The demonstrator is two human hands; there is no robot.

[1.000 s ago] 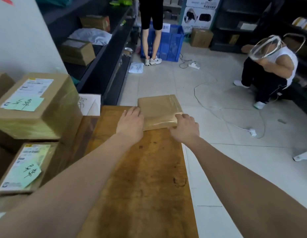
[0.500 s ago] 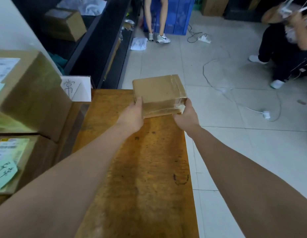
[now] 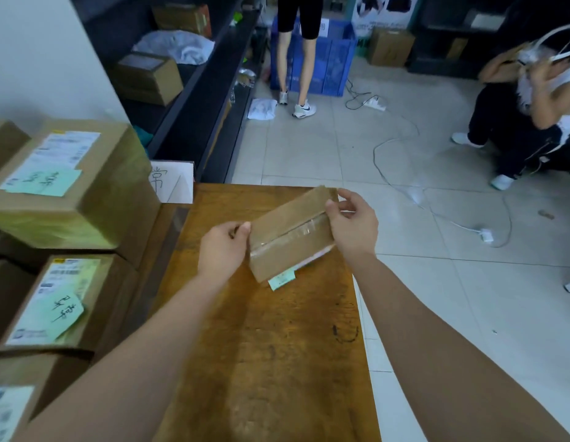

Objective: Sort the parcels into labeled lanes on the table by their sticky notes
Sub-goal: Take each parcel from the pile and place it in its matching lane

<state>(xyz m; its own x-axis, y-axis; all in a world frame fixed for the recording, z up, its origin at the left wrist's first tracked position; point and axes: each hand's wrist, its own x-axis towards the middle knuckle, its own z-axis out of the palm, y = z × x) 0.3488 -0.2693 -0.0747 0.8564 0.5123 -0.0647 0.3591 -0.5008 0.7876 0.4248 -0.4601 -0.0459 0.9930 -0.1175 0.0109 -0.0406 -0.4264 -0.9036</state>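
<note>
Both hands grasp a taped cardboard parcel [image 3: 290, 232], tilted above the wooden table [image 3: 261, 362]: left hand [image 3: 221, 250] on its left end, right hand [image 3: 352, 223] on its right end.

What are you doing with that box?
A person holds a small taped box with both hands, the left hand at one end and the right hand at the other, tilted up over a wooden table. A green sticky note peeks from underneath it. Bigger boxes with green notes are stacked on the left.
</note>
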